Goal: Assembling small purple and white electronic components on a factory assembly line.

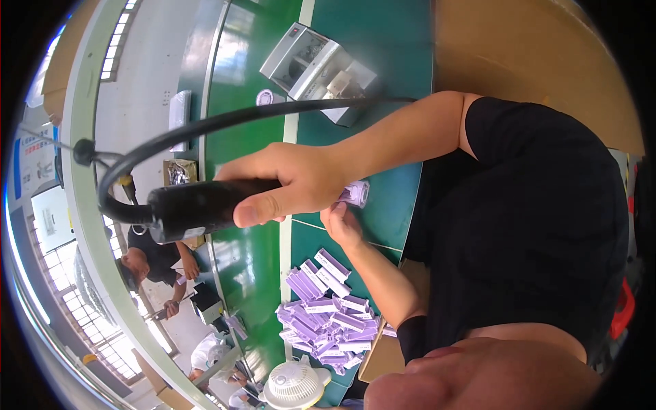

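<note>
Wrapped tight in the right hand (pixel 287 184), fingers clenched and thumb along the underside: a thick black cylindrical tool handle (pixel 198 208), pointing toward the left of the view, with a black cable (pixel 205 126) arching up and over from its far end. Just beneath, in the fingertips of the left hand (pixel 342 224): a small lilac cardboard box (pixel 355 193), pinched and lifted off the green work table (pixel 383 41), touching the heel of the right hand. Lower on the table, near the left forearm: a loose heap of lilac cardboard boxes of the same kind (pixel 328 314), lying at all angles. Beside the heap, an open brown carton (pixel 379 355); below it, a small white desk fan (pixel 295 386). At the table's far end, well apart from both hands: a grey boxy machine (pixel 314 65). At lower left, seated at another bench, other people (pixel 147 263).
</note>
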Demonstrator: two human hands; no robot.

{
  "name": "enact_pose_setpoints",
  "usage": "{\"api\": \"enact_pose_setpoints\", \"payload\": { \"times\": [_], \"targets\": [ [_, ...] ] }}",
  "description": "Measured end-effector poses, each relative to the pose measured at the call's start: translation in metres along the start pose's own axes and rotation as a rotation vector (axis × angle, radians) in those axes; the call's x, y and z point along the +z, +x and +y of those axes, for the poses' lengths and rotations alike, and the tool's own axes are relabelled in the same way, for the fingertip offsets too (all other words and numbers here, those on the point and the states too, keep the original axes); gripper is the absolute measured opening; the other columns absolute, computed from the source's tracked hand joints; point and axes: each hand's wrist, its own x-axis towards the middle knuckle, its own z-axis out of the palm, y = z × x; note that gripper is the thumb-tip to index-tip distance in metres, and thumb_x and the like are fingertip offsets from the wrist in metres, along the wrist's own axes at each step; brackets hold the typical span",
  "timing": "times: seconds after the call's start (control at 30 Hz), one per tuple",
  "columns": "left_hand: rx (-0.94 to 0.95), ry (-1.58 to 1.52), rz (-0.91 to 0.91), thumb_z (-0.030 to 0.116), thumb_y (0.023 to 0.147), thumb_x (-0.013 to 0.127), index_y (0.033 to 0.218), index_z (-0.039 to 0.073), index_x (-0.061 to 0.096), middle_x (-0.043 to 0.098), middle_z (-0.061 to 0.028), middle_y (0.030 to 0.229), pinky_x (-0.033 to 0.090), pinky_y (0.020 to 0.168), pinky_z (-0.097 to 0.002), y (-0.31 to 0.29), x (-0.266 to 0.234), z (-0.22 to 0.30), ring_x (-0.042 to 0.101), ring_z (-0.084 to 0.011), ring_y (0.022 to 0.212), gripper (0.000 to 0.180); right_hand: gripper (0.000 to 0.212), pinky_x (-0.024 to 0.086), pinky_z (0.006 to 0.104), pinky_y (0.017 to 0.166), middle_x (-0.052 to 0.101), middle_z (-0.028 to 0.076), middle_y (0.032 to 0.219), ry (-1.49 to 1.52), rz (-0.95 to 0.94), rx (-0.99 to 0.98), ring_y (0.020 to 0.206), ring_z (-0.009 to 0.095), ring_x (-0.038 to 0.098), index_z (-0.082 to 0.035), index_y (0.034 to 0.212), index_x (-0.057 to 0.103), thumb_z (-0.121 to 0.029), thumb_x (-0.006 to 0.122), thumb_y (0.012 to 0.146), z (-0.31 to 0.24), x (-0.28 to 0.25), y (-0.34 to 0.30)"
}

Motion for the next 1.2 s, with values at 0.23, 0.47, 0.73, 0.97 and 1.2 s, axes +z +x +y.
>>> {"api": "enact_pose_setpoints", "payload": {
  "times": [0.23,0.47,0.73,0.97,1.2],
  "targets": [
    [0.041,-0.026,-0.022,0.017,0.085,0.051,0.126,-0.012,0.061,0.066,-0.0222,0.125,0.042,0.11,-0.0424,0.0,0.004,-0.007,0.06,-0.0317,0.119,0.052,0.058,0.05,0.0275,0.065,0.064,0.0,0.084,-0.005,0.033,0.009,0.071,0.01,0.061,-0.009,0.119,0.065,-0.064,0.066,0.1,0.01,-0.003,-0.009],
    [0.079,-0.008,-0.028,0.015,0.084,0.051,0.125,-0.012,0.062,0.066,-0.0219,0.125,0.043,0.109,-0.0415,-0.003,-0.001,-0.004,0.06,-0.0316,0.119,0.051,0.061,0.05,0.0275,0.065,0.064,0.0,0.084,0.013,-0.013,-0.004,0.071,0.01,0.062,-0.009,0.123,0.065,-0.065,0.067,0.099,0.014,0.002,-0.005],
    [0.058,-0.025,-0.028,0.011,0.081,0.052,0.127,-0.012,0.061,0.065,-0.0205,0.126,0.042,0.11,-0.0404,-0.003,-0.003,-0.004,0.06,-0.0302,0.12,0.053,0.062,0.051,0.0282,0.065,0.063,0.0,0.084,-0.053,0.003,-0.094,0.07,0.011,0.062,-0.01,0.124,0.066,-0.066,0.066,0.098,0.021,0.002,-0.001],
    [0.045,-0.066,0.002,0.007,0.08,0.052,0.129,-0.01,0.061,0.064,-0.0172,0.127,0.042,0.11,-0.0393,-0.003,0.002,-0.004,0.06,-0.0277,0.119,0.053,0.06,0.052,0.028,0.066,0.063,0.0,0.084,-0.064,-0.018,-0.053,0.071,0.011,0.063,-0.01,0.123,0.066,-0.066,0.066,0.099,0.018,-0.001,-0.006],
    [0.06,-0.069,-0.021,0.005,0.079,0.052,0.123,-0.009,0.063,0.066,-0.0168,0.122,0.043,0.108,-0.0387,-0.003,-0.001,-0.007,0.061,-0.0274,0.116,0.047,0.062,0.051,0.0275,0.066,0.063,0.0,0.085,-0.034,-0.013,-0.046,0.07,0.01,0.062,-0.009,0.125,0.066,-0.065,0.067,0.098,0.019,-0.001,-0.007]
  ]
}}
